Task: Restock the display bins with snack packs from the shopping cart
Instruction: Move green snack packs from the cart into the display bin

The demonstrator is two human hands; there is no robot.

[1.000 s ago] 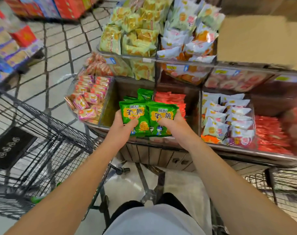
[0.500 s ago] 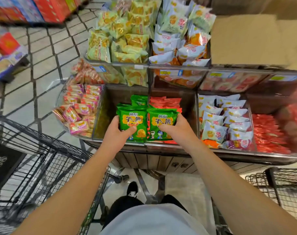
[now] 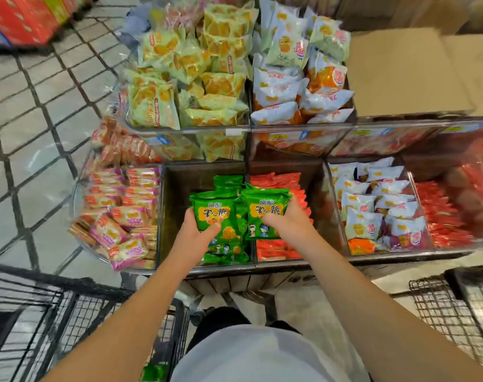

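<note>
Both mitts clutching green snack packs [image 3: 211,216], left hand [image 3: 192,235] and right hand [image 3: 288,220], so I'd lower them upright into the dark bin [image 3: 177,194], labels facing forward.

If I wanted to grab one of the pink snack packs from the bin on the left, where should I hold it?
Probably take the top pink pack at the near end of its bin by its two long edges, coming straight down from above. It lies flat and loose on the pile, so those edges are free; neighbouring packs crowd its ends.
</note>
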